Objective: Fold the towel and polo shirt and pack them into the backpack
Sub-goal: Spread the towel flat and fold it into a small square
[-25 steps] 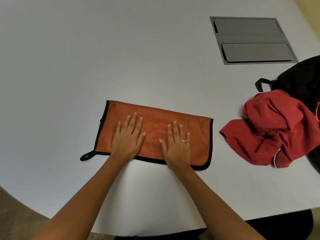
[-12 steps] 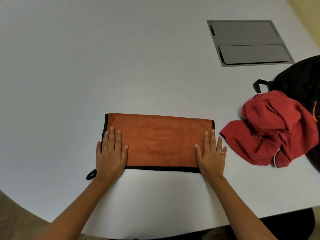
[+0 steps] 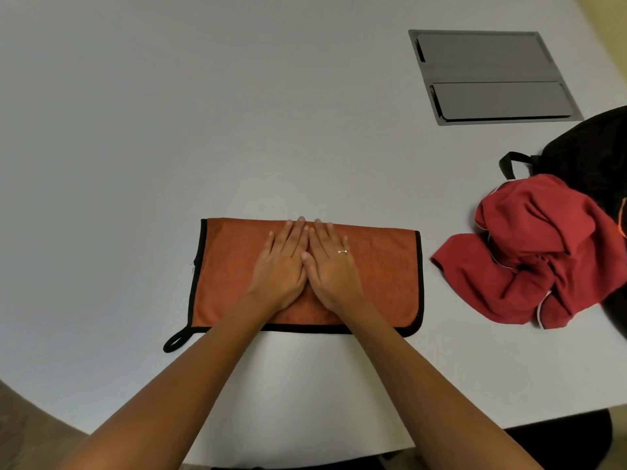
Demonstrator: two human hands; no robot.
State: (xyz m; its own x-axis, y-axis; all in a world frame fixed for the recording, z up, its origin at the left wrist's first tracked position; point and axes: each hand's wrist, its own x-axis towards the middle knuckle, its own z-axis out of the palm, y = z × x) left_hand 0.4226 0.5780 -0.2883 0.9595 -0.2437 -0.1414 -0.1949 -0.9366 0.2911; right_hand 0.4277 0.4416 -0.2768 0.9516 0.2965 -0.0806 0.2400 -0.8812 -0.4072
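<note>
While we pressed our left hand (image 3: 280, 266) and right hand (image 3: 334, 269) flat, fingers straight, gripping nothing, the folded orange towel (image 3: 383, 279) lay near us, likely to smooth it. Farther right, the crumpled polo shirt (image 3: 539, 256) leaned against the backpack (image 3: 590, 157), waiting.

No legible text, label, brand, number or sign appears on any surface in the head view.
</note>
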